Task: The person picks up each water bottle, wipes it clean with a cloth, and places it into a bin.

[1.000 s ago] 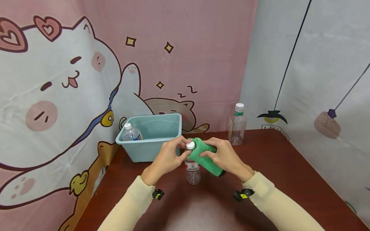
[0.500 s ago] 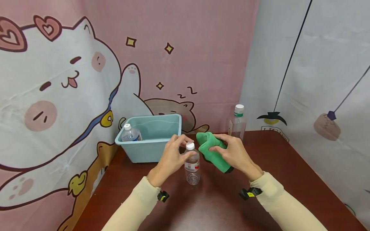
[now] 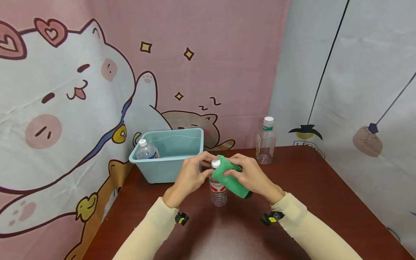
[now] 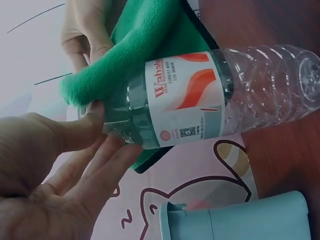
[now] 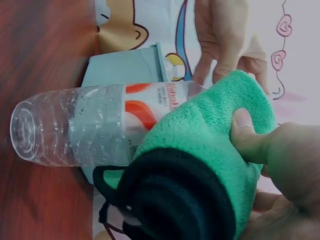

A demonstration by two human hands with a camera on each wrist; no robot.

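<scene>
A clear Wahaha water bottle with a white cap stands upright on the table. My left hand pinches it just below the cap, thumb on one side and fingers on the other, as the left wrist view shows. In my right hand is a folded, fluffy green cloth with black trim. Its upper end lies against the bottle's neck and shoulder, covering part of them. The right wrist view shows my right thumb pressing into the cloth and the bottle's red-and-white label beyond it.
A light blue plastic bin stands at the back left, holding a clear bottle with a white cap. Another empty clear bottle with a green neck band is upright at the back right of the dark red table. Patterned curtains hang behind.
Half a second ago the cloth was off to the bottle's right; my right hand has brought it left, back against the neck. The bottle has turned, showing more of its red label pattern.
</scene>
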